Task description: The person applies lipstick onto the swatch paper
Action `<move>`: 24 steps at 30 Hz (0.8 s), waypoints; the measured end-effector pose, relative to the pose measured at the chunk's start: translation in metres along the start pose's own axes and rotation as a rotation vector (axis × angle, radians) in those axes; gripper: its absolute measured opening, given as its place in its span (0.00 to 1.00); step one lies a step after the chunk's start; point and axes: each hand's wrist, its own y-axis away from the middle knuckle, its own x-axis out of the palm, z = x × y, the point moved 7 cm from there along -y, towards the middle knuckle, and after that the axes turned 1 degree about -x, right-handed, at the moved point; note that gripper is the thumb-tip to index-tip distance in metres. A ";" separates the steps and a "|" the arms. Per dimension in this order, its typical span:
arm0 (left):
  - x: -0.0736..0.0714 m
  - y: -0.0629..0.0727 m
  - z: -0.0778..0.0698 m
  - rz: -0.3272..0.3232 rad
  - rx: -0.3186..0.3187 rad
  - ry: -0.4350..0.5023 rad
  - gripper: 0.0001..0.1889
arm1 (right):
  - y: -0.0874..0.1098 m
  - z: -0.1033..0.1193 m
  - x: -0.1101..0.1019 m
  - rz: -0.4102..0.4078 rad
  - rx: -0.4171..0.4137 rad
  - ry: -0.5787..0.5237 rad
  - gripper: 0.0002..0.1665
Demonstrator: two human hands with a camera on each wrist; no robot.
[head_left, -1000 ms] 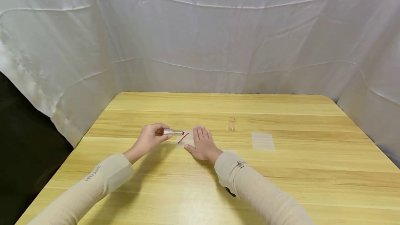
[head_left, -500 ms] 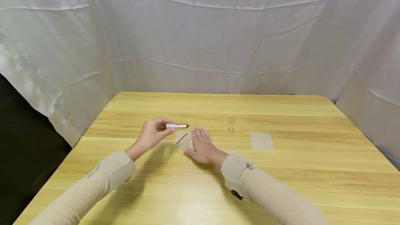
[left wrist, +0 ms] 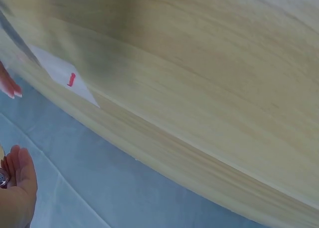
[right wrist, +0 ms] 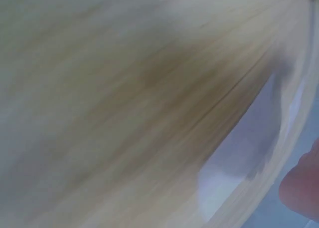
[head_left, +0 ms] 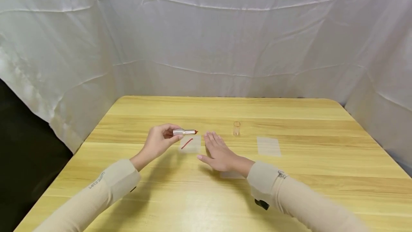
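Lipstick (head_left: 185, 132) is being pinched between the thumb and fingers of the left grip (head_left: 157, 141), its red tip being held near the left sheet (head_left: 195, 148), apart from the red stroke (head_left: 187, 144) there. The right grip (head_left: 221, 154) is being held empty beside that sheet, fingers straight; whether the palm is being pressed down cannot be told. A marking step is apparently being paused; for any next stroke, steadying of the sheet is probably being called for. The wood-grained table (head_left: 180, 107) is being lit brightly; a clear cap (head_left: 236, 129) is being supported on it, a right sheet (head_left: 269, 146) is being left unmarked, and a near sheet (head_left: 231, 175) is being partly hidden. Behind, the room is being screened by pale curtains (head_left: 206, 38).
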 end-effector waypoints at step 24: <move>0.026 0.021 -0.013 0.033 0.016 0.098 0.12 | 0.066 -0.039 -0.006 -0.117 -0.062 0.025 0.46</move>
